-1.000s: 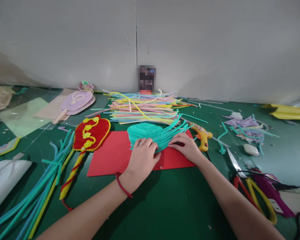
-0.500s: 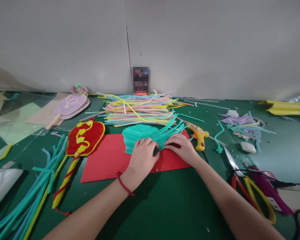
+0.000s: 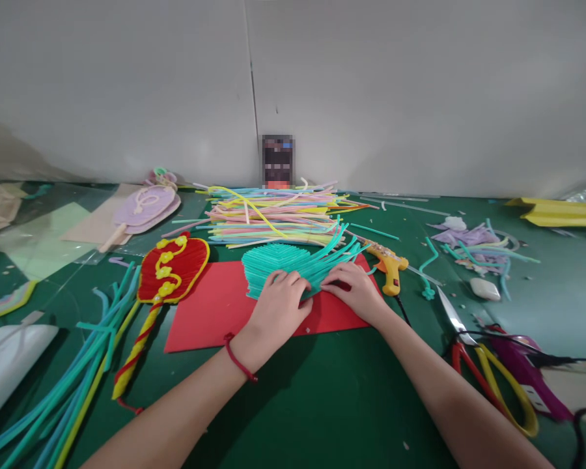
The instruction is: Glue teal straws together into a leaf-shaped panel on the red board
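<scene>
A teal panel of pipe cleaners (image 3: pixel 276 260), laid side by side in slanted rows, lies on a red sheet (image 3: pixel 200 306). Its loose ends fan out to the upper right. My left hand (image 3: pixel 280 303) bends over the panel's lower edge, fingers pressing on the rows and thumb near the edge. Close on its right, my right hand (image 3: pixel 354 290) pinches the lower strands between thumb and fingertips. The fingertips partly cover the strands they hold.
Behind lies a pile of coloured pipe cleaners (image 3: pixel 273 215). A yellow glue gun (image 3: pixel 393 270), scissors (image 3: pixel 469 345) and a purple tool (image 3: pixel 532 371) are on the right. On the left are a red fan (image 3: pixel 173 270), teal pipe cleaners (image 3: pixel 88 352) and a lilac fan (image 3: pixel 151 207).
The view has shifted slightly, so things on the left sit a little further right. Both hands stay on the teal panel in nearly the same pose.
</scene>
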{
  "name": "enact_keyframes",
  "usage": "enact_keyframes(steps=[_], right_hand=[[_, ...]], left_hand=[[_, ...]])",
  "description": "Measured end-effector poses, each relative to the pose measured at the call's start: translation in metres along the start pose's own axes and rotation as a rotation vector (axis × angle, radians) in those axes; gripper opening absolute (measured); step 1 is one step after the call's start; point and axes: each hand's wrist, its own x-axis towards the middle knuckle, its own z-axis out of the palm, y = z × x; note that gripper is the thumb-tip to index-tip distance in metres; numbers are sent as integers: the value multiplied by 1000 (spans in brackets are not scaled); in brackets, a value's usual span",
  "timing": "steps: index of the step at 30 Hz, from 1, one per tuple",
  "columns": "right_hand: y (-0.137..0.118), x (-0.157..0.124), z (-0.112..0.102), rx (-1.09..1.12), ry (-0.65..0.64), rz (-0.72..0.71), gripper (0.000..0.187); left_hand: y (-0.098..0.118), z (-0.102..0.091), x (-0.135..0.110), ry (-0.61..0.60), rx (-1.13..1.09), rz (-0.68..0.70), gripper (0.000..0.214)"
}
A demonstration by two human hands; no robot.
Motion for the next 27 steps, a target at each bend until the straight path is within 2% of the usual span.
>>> enact_keyframes(steps=[2, 6, 8, 11, 16, 21, 27], right_hand=[[0, 0, 0, 10, 5, -6, 19], [1, 1, 1, 23, 14, -13, 20], [0, 1, 1, 41, 17, -14, 20], [-1, 0, 1, 66, 17, -23, 22], [0, 0, 3, 79, 29, -26, 23], [1, 1, 3, 85, 16, -25, 23], [0, 1, 2, 92, 15, -40, 20]], left_hand=[[-8, -16, 0, 26, -94, -55, 12], [-42, -51, -4, 244, -172, -325, 19], [-60, -60, -9, 269, -158, -444, 18], [-74, -57, -17, 234, -196, -601, 13], [-67, -40, -18, 314, -806, -815, 18], [-59, -44, -13, 300, -1054, -786, 20], [-47, -42, -13, 228, -1139, -696, 24]])
